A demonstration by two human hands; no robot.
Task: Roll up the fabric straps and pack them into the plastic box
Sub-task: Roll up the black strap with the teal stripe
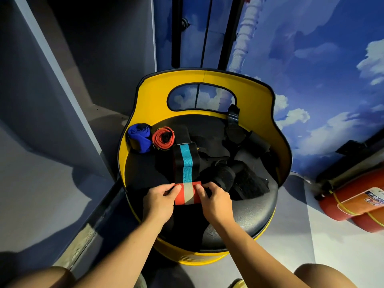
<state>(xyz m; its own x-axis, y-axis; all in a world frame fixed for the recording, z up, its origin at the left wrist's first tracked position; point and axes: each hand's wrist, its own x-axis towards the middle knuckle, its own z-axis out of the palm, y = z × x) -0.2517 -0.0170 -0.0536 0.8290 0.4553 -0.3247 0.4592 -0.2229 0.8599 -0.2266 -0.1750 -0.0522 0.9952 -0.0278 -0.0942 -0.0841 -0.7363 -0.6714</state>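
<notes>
A partly rolled strap lies on the black seat of a yellow barrel chair (133, 163). Its roll (188, 193) shows red and pale stripes; its flat tail (186, 163), black with a teal stripe, runs away from me. My left hand (161, 201) pinches the roll's left end and my right hand (214, 201) pinches its right end. A rolled blue strap (139, 136) and a rolled red strap (163, 138) sit at the seat's back left. A heap of loose black straps (234, 163) fills the seat's right side. No plastic box is in view.
The chair's yellow back (207, 80) with a cut-out handle curves round the seat. Red fire extinguishers (353, 202) lie on the floor at right. A grey cabinet (52, 100) stands at left, a sky-painted wall behind. My knees show at the bottom.
</notes>
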